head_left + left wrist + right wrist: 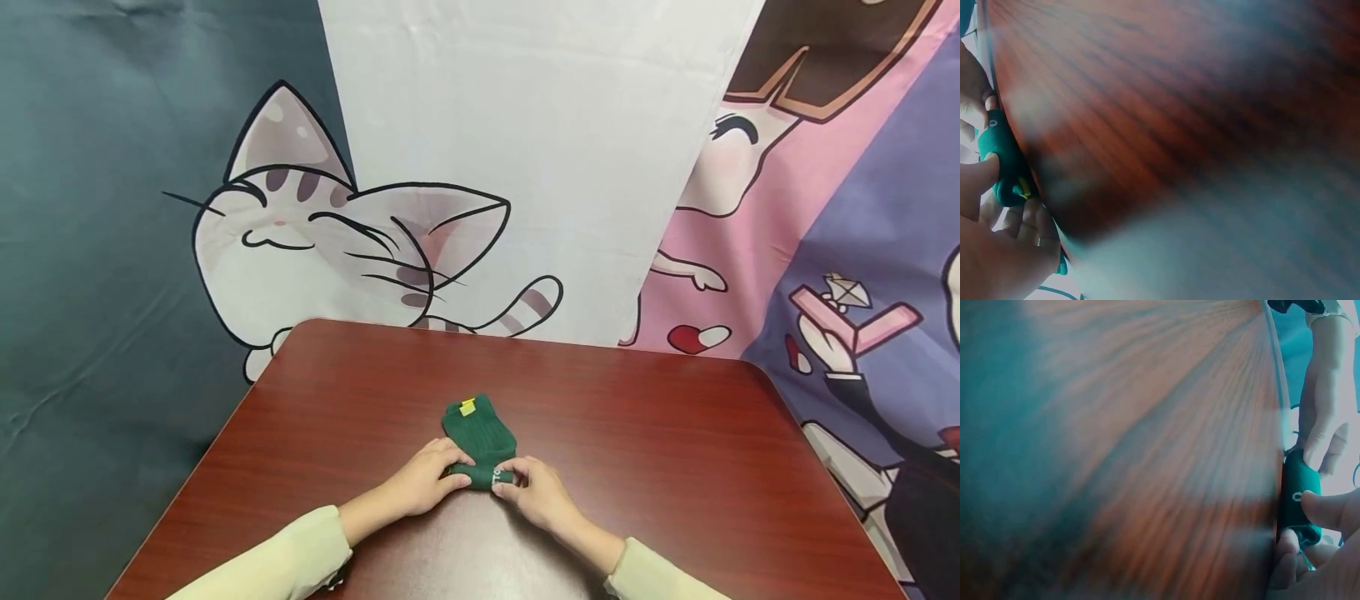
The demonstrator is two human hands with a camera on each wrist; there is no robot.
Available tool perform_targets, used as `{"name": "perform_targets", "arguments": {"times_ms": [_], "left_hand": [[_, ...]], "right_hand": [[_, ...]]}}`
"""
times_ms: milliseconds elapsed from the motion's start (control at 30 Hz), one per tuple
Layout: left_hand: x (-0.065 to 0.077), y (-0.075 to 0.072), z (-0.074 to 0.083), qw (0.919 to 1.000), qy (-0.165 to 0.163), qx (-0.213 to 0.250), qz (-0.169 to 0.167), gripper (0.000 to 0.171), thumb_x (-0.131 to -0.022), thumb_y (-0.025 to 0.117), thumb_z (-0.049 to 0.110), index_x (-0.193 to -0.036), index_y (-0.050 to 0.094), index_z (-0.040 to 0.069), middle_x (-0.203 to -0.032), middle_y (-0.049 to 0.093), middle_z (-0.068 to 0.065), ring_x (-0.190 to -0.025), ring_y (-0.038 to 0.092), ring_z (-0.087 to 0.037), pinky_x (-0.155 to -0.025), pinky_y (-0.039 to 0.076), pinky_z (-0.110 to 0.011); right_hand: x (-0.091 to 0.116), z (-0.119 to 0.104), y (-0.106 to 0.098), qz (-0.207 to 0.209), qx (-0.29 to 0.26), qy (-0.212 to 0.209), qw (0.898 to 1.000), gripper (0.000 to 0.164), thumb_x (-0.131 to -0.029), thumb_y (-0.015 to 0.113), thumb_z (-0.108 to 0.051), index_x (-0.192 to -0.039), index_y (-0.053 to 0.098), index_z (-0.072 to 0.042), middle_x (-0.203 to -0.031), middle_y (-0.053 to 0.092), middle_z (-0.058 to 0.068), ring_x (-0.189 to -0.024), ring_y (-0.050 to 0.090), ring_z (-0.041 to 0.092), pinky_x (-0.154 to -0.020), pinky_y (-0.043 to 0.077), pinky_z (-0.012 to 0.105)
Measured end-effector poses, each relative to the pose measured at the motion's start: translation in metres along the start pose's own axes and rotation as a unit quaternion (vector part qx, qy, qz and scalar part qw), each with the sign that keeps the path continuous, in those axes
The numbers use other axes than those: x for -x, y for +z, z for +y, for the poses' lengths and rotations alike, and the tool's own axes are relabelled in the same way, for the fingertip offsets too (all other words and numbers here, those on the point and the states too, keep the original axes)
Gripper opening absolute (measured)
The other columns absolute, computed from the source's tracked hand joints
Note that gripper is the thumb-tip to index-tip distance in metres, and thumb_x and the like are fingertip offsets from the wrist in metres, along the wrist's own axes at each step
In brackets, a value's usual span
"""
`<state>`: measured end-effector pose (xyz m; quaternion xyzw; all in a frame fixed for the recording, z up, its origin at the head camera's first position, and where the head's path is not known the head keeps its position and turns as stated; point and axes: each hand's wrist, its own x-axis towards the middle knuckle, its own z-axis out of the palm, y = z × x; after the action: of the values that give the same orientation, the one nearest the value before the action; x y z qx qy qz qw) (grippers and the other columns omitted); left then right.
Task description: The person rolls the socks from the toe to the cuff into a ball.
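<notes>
A pair of green socks (482,432) lies on the table, with the near end rolled into a thick tube that bears white lettering. On their flat far end is a small yellow mark (468,407). My left hand (432,478) grips the left end of the roll, thumb on the near side and fingers over the top. At the other end, my right hand (537,493) pinches the roll beside the lettering. In the left wrist view the rolled socks (1007,153) show a yellow bit at one end. The right wrist view shows the roll (1297,487) between both hands.
The reddish-brown wooden table (637,433) spreads out on all sides of the socks. Behind its far edge hangs a cloth backdrop (525,150) with a cartoon cat and other printed figures. Pale green sleeves (292,554) cover both forearms.
</notes>
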<state>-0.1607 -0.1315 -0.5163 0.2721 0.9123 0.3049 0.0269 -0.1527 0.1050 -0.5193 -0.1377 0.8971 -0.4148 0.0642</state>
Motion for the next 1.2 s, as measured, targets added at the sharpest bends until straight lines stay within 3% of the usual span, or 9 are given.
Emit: {"name": "perform_targets", "arguments": {"times_ms": [233,433,600,833,1200], "left_hand": [[0.003,0.0,0.004,0.9988,-0.007,-0.049,0.002,0.028,-0.091,0.076,0.029,-0.112,0.061,0.02,-0.113,0.065,0.003,-0.104,0.058,-0.014,-0.089,0.052,-0.038],[0.002,-0.002,0.005,0.9984,0.0,-0.056,0.003,0.019,-0.093,0.074,0.028,-0.107,0.063,0.019,-0.11,0.065,0.004,-0.102,0.057,-0.012,-0.088,0.052,-0.037],[0.0,-0.003,0.004,0.998,0.016,-0.061,-0.001,0.015,-0.096,0.071,0.027,-0.105,0.064,0.017,-0.106,0.065,0.004,-0.1,0.057,-0.012,-0.087,0.052,-0.036],[-0.006,-0.004,0.0,0.9987,0.017,-0.047,0.006,0.013,-0.094,0.072,0.023,-0.103,0.069,0.014,-0.101,0.066,0.004,-0.1,0.057,-0.014,-0.088,0.052,-0.036],[-0.009,-0.004,-0.002,0.9995,0.025,-0.018,-0.003,0.013,-0.095,0.071,0.022,-0.103,0.07,0.011,-0.11,0.066,0.003,-0.107,0.057,-0.018,-0.094,0.049,-0.039]], "right_hand": [[-0.004,-0.001,-0.001,-0.018,0.01,0.009,1.0,0.015,-0.087,0.078,-0.024,-0.098,0.075,-0.013,-0.079,0.056,-0.007,-0.071,0.049,0.007,-0.063,0.041,0.025],[-0.007,-0.004,-0.006,-0.051,-0.009,0.026,0.998,0.02,-0.09,0.076,-0.027,-0.103,0.075,-0.012,-0.075,0.06,-0.007,-0.068,0.053,0.008,-0.063,0.043,0.027],[-0.007,-0.003,-0.011,-0.066,-0.001,0.008,0.998,0.021,-0.089,0.077,-0.026,-0.108,0.072,-0.018,-0.068,0.058,-0.006,-0.063,0.054,0.009,-0.061,0.043,0.028],[-0.005,0.002,-0.009,-0.053,0.058,-0.056,0.995,0.041,-0.084,0.082,-0.019,-0.118,0.062,-0.028,-0.095,0.052,0.001,-0.082,0.053,0.012,-0.07,0.044,0.032],[-0.001,0.004,-0.007,-0.002,0.091,-0.084,0.992,0.038,-0.077,0.088,-0.02,-0.108,0.068,-0.024,-0.085,0.05,-0.005,-0.074,0.047,0.006,-0.066,0.041,0.025]]}}
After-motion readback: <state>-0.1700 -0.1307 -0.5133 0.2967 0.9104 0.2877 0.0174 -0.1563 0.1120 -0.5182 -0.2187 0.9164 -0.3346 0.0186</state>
